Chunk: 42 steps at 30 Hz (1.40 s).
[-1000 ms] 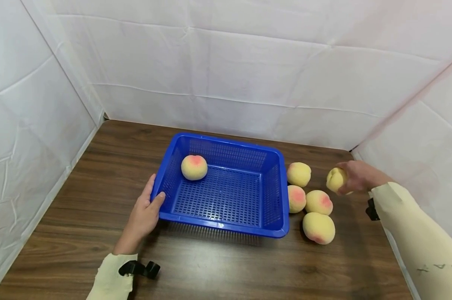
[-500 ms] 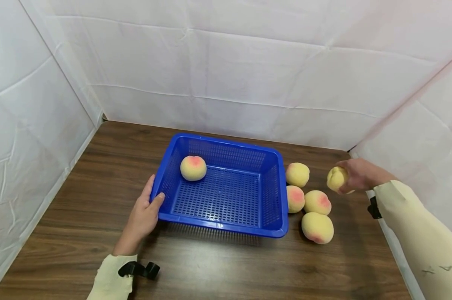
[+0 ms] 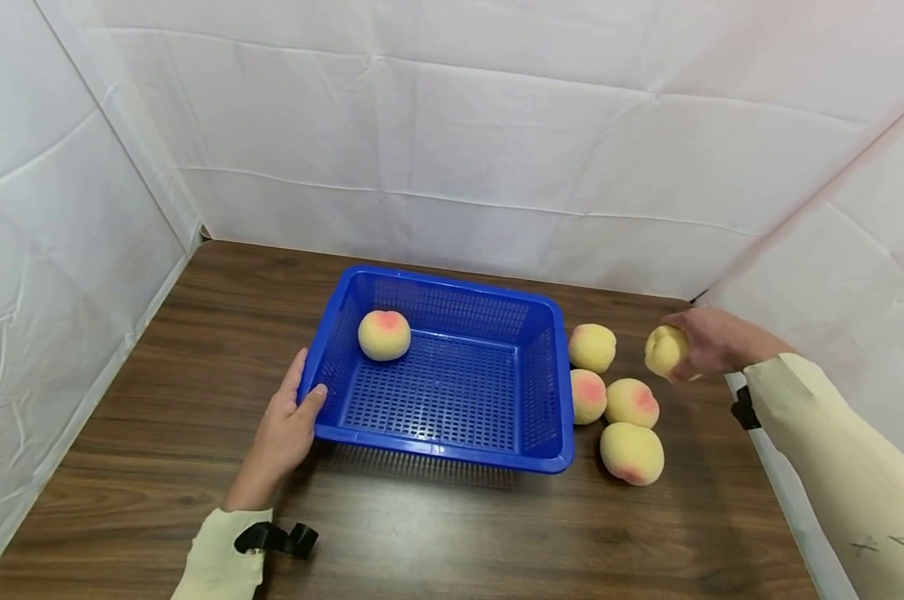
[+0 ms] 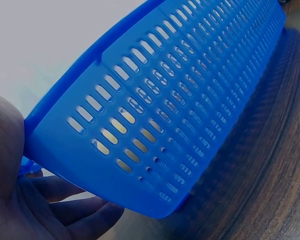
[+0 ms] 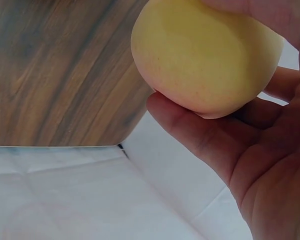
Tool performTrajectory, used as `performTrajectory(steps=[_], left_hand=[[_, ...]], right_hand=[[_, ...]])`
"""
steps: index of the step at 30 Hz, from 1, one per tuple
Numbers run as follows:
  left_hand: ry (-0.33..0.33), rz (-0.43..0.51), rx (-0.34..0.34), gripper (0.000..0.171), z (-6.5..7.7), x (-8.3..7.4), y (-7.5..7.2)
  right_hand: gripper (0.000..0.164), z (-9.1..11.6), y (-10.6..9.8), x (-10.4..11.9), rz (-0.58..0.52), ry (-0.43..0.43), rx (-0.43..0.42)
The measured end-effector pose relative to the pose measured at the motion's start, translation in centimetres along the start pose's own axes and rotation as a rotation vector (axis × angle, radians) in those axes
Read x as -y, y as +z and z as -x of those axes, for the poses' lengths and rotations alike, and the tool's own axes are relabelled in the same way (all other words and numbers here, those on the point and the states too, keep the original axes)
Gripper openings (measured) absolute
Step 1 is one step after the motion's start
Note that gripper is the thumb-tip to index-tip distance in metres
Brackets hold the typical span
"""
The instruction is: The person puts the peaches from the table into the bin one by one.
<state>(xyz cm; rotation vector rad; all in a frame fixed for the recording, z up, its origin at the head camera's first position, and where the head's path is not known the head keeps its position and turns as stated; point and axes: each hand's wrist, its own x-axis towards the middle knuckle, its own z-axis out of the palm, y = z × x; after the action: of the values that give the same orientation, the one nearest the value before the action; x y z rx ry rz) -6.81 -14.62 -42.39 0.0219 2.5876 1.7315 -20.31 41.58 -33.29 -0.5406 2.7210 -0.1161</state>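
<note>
A blue plastic basket (image 3: 437, 450) with slotted walls stands mid-table, and one yellow-pink peach (image 3: 384, 336) lies in its back left part. My left hand (image 3: 285, 429) grips the basket's left rim, thumb over the edge; in the left wrist view its fingers (image 4: 90, 215) curl beneath the slotted wall (image 4: 155, 100). At the right, my right hand (image 3: 710, 340) holds a yellow peach (image 3: 666, 351) between thumb and fingers. The right wrist view shows this peach (image 5: 205, 55) close up, with the fingers (image 5: 190, 125) around its side.
Several peaches (image 3: 631, 454) sit together just right of the basket, the nearest ones against its wall. White sheeting (image 3: 452, 125) encloses the brown wooden table (image 3: 422, 533) at the back and both sides. Black bands (image 3: 275, 537) circle the wrists.
The right hand keeps hold of its peach and stays nearly in place. The whole view shifts slightly left. The left hand remains on the basket rim.
</note>
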Motion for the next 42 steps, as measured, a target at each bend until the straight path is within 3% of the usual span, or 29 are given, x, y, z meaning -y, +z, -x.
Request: performTrajectory(steps=[11, 23, 42], left_hand=[[0.006, 0.003, -0.002, 0.061, 0.0, 0.1, 0.1], [0.005, -0.004, -0.004, 0.062, 0.0, 0.3, 0.1], [-0.002, 0.009, -0.003, 0.062, -0.1, -0.2, 0.1]], right_hand=[[0.061, -0.2, -1.1, 1.6, 0.004, -0.022, 0.008], [0.071, -0.6, -2.4, 3.1, 0.01, -0.03, 0.02], [0.059, -1.1, -3.9, 5.2, 0.018, -0.108, 0.01]])
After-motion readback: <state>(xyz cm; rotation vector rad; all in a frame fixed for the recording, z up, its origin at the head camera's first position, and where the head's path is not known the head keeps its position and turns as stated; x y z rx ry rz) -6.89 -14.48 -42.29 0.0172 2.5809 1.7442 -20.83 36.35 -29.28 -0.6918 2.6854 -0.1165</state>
